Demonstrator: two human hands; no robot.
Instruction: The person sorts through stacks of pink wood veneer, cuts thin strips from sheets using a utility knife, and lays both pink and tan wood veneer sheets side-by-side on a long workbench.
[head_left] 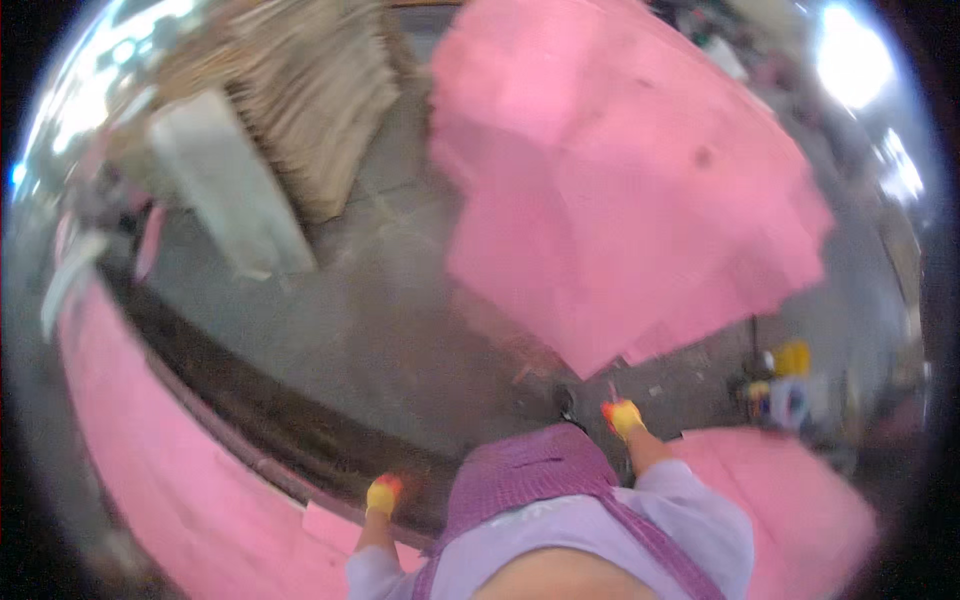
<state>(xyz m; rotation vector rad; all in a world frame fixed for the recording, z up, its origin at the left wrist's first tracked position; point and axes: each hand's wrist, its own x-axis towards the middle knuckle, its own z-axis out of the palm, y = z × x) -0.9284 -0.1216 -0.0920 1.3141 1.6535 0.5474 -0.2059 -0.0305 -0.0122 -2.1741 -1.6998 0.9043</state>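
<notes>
My left hand (384, 493), in a yellow glove with red fingers, hovers beside the dark edge of a long pink sheet-covered surface (190, 450). Motion smears its fingers, and I see nothing held in it. My right hand (624, 415), gloved alike, looks closed near the lower corner of a large stack of pink sheets (640, 190). A thin pinkish thing pokes up from its fingers, too blurred to name. The pink stack's sheets lie fanned and uneven. More pink sheets (790, 500) lie beside my right forearm.
Brown layered sheets (310, 100) are piled at the far left, with a pale flat board (230, 180) by them. A yellow object (790, 358) and a white-and-blue container (787, 403) stand at the right. Grey floor (370, 300) lies between the piles.
</notes>
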